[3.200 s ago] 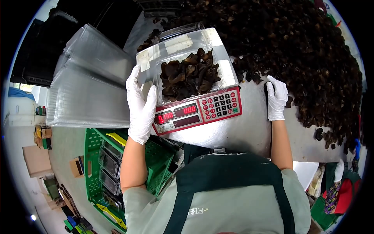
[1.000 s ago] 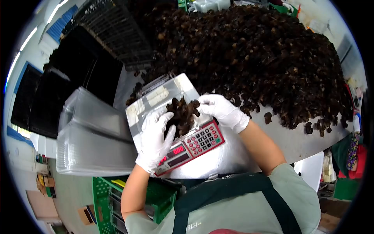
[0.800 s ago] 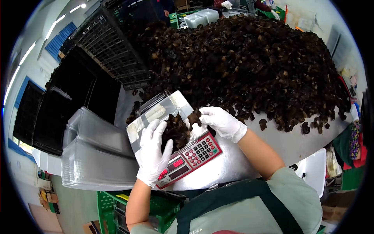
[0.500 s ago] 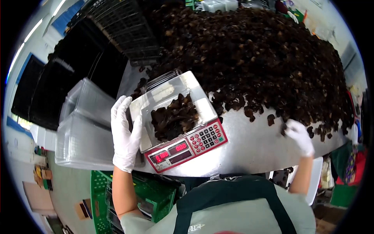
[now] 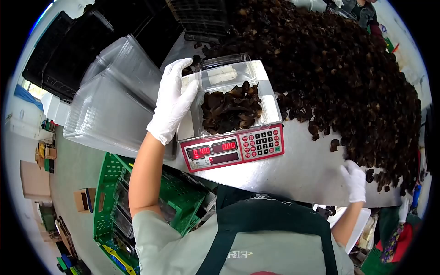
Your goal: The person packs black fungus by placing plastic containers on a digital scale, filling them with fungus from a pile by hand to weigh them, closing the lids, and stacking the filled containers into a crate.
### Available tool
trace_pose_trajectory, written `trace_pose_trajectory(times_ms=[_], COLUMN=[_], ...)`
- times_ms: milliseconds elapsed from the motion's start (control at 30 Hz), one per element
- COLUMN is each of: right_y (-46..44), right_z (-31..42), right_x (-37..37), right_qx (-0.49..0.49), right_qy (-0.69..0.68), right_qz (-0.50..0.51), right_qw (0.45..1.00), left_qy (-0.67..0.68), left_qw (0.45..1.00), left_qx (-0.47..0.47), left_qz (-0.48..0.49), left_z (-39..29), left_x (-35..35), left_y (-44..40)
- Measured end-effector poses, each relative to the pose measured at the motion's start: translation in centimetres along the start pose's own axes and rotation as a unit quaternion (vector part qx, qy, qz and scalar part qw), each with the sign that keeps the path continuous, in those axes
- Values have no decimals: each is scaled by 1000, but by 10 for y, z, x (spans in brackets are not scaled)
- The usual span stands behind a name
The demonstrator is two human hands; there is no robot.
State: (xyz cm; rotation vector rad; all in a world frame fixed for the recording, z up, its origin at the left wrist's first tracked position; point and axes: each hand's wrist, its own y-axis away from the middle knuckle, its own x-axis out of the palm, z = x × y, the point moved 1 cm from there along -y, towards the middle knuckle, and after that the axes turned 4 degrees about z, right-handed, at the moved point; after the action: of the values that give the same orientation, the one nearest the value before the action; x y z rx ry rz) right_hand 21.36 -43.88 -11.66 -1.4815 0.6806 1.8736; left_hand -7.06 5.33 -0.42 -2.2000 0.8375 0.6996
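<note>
A red and white scale (image 5: 233, 147) stands on the metal table, its display showing 0.180 and 0.00. On its pan lies a clear plastic box (image 5: 265, 107) holding dark, curled mushroom pieces (image 5: 231, 109). My left hand (image 5: 173, 100), white-gloved, is at the left side of the box and scale, thumb apart from the fingers, gripping nothing visible. Over the table's front edge at the right is my right hand (image 5: 354, 181), also gloved, with its fingers apart and nothing seen in them. It is near the loose pieces at the edge of the big dark heap (image 5: 339, 78).
Stacked clear boxes (image 5: 107, 107) stand left of the scale, with black crates (image 5: 201, 18) behind. A green crate (image 5: 103, 197) with lidded boxes is below the table's left side. Another person's arm (image 5: 364, 13) shows at the top right, and a gloved hand (image 5: 404, 211) at the far right.
Both hands moved off the mushrooms in the box; my right hand went right and let go of a dark piece. The display still reads 0.180. The view has turned.
</note>
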Motion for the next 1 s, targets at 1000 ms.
trace_pose_trajectory(times_ms=[1000], right_y=[-137], right_z=[260], right_x=[3], right_qx=[-255], right_qy=[-326], right_qz=[94], right_qw=[906], left_qy=[9], left_qw=[994], left_qx=[-57], left_qz=[90], left_z=[-37], left_x=[-12], left_y=[61])
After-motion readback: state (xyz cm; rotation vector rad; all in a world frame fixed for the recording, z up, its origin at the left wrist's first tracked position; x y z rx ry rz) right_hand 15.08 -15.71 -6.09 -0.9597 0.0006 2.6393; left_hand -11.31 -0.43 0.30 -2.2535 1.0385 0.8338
